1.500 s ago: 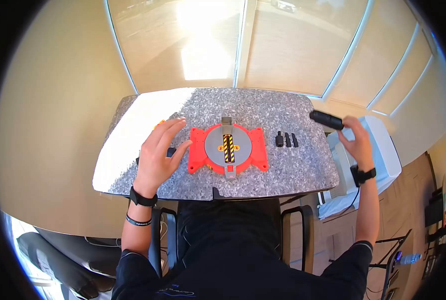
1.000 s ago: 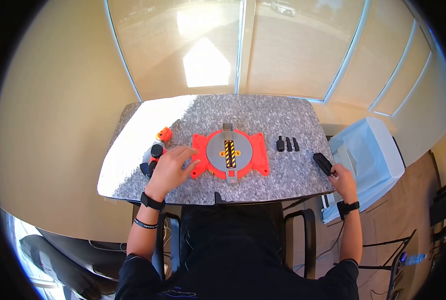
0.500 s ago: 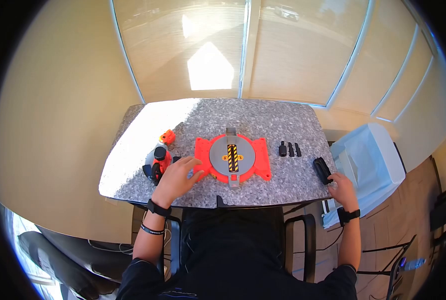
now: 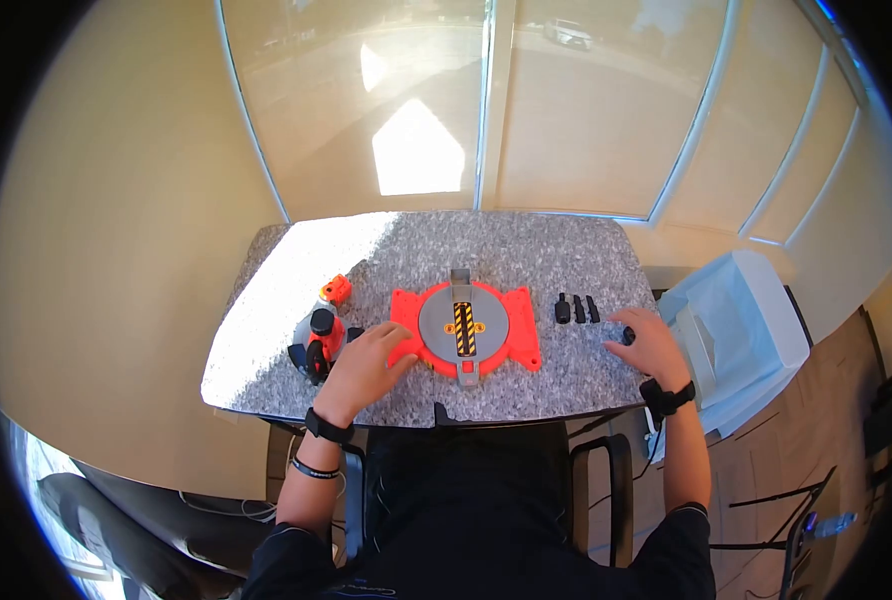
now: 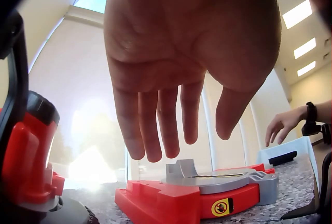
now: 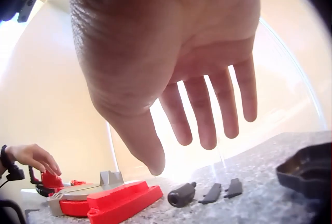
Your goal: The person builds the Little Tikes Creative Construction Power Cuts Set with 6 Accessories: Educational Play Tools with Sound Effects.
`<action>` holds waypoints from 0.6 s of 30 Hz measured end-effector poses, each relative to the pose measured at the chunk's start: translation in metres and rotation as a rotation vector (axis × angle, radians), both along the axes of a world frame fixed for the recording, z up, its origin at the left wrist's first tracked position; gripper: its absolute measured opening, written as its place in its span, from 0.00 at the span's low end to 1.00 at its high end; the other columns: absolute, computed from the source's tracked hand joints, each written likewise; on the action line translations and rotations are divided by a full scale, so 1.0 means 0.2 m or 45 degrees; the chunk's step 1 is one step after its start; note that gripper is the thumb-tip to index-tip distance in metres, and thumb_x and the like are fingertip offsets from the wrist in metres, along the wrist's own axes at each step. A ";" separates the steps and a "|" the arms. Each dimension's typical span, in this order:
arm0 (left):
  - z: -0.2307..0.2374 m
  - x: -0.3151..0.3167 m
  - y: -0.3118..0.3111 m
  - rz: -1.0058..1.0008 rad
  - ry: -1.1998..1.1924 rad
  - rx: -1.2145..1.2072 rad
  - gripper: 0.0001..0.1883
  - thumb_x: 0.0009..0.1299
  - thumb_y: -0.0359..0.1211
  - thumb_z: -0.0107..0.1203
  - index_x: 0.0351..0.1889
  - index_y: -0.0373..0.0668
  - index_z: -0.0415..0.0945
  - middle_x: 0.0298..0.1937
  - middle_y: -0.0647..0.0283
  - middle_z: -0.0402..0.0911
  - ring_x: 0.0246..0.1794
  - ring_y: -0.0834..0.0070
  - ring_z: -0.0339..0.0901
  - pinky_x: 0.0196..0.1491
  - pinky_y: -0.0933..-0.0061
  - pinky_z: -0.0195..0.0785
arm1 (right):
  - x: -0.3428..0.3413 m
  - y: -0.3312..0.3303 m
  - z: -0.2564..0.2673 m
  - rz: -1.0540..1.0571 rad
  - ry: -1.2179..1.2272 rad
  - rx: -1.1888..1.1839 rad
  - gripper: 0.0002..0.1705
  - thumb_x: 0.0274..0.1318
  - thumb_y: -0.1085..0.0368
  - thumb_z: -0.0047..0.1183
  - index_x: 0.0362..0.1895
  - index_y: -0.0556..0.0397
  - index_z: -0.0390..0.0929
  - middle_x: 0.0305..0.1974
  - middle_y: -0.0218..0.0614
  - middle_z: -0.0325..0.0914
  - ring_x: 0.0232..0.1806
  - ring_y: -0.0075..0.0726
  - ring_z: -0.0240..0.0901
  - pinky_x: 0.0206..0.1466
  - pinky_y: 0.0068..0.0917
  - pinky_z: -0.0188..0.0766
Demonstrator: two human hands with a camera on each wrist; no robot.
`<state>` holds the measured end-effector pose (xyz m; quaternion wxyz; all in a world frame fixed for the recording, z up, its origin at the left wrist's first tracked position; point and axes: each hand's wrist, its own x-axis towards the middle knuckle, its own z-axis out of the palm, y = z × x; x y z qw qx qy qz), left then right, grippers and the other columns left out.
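My left hand (image 4: 366,368) hovers over the left end of a red toy base (image 4: 522,325) with a round grey disc (image 4: 436,322) set in it. Its fingers hang loosely and hold nothing. At the table's right side my right hand (image 4: 654,350) is empty, fingers relaxed. A hollow black plastic case (image 6: 307,172) lies on the table beside it, mostly covered by the hand in the head view. Left of that hand sit a small black cylindrical piece (image 4: 563,311) and two flat black pieces (image 4: 580,310), side by side.
On the left stand a red and black toy tool part (image 4: 326,335) and an orange piece (image 4: 337,290). A bin with a pale blue liner (image 4: 741,330) stands just past the table's right edge. Sunlight glares on the table's left side (image 4: 256,310).
My right hand brought the black case down from above the bin onto the table's right side, let it go, then moved slightly up and left. My left hand came down and right toward the base.
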<state>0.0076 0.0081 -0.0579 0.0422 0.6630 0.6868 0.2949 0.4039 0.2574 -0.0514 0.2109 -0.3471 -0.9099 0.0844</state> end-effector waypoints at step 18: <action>-0.10 0.00 0.10 -0.158 0.068 -0.007 0.19 0.69 0.33 0.64 0.56 0.37 0.77 0.59 0.53 0.79 0.62 0.53 0.76 0.63 0.56 0.72 | -0.38 0.18 -0.27 0.181 -0.064 -0.095 0.27 0.49 0.65 0.72 0.56 0.48 0.84 0.61 0.43 0.79 0.62 0.54 0.76 0.67 0.44 0.73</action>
